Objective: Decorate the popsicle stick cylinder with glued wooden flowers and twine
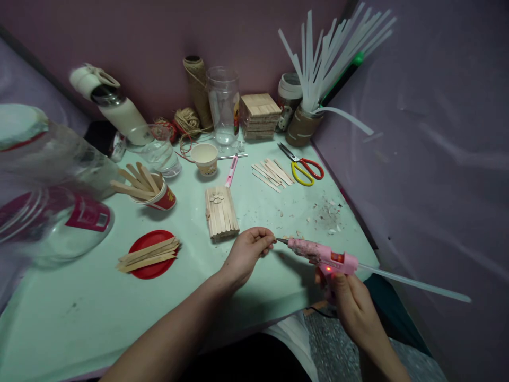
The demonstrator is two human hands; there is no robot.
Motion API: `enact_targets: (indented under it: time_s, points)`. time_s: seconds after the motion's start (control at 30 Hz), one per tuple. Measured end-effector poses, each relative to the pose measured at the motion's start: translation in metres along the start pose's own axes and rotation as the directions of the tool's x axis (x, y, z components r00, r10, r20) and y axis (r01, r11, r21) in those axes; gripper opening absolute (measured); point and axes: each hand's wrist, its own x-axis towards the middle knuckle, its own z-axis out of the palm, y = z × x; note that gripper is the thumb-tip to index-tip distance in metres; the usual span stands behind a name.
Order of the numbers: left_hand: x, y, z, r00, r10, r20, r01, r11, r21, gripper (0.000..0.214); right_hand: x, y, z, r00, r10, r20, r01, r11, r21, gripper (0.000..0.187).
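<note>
My right hand (352,300) grips the handle of a pink glue gun (322,253) with a long clear glue stick out of its back. The gun's nozzle points left at the fingertips of my left hand (248,249), which are pinched on a tiny piece I cannot make out. Just beyond my left hand lies a small block of glued wooden sticks (221,212) with a little flower shape on top.
A red lid (151,254) with wooden sticks, a paper cup of sticks (157,191), loose sticks (274,173), scissors (304,167), a small paper cup (205,158), twine spools, a jar, a stacked stick box, glue sticks in a holder (304,124), bottles at left, and scraps (328,215) lie on the pale green table (79,313).
</note>
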Motion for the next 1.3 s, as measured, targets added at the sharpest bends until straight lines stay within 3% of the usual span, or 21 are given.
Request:
enact_targets:
  time_s: [0.27, 0.6, 0.8, 1.0, 1.17, 1.23, 1.3]
  points:
    - [0.000, 0.000, 0.000, 1.000, 0.005, 0.002, -0.005, 1.000, 0.019, 0.026, 0.001, 0.000, 0.000, 0.998, -0.055, -0.018, 0.053, 0.997, -0.057, 0.057]
    - [0.000, 0.000, -0.001, 1.000, 0.018, -0.004, -0.018, 0.999, 0.030, 0.026, 0.001, -0.005, 0.001, 0.999, -0.035, -0.018, 0.034, 0.998, -0.045, 0.059]
    - [0.000, -0.001, -0.002, 0.997, 0.072, -0.003, -0.071, 0.991, 0.118, 0.018, 0.001, -0.008, -0.001, 0.999, -0.045, -0.004, 0.044, 0.996, -0.077, 0.057]
    - [0.001, -0.002, -0.002, 0.995, 0.103, -0.015, -0.100, 0.984, 0.147, 0.015, 0.000, -0.008, -0.012, 0.993, -0.117, -0.017, 0.109, 0.964, -0.243, 0.053]
    - [-0.002, -0.001, 0.000, 0.996, 0.090, -0.027, -0.086, 0.988, 0.127, 0.017, 0.015, 0.010, -0.034, 0.969, -0.235, -0.079, 0.170, 0.864, -0.473, 0.041]
    - [-0.005, 0.002, 0.001, 0.997, 0.081, -0.006, -0.080, 0.990, 0.119, 0.017, 0.030, 0.023, -0.041, 0.961, -0.263, -0.087, 0.158, 0.777, -0.609, 0.037]
    - [-0.009, 0.006, 0.000, 0.997, 0.081, 0.002, -0.081, 0.989, 0.124, 0.018, 0.046, 0.038, -0.045, 0.953, -0.265, -0.148, 0.064, 0.653, -0.755, 0.037]
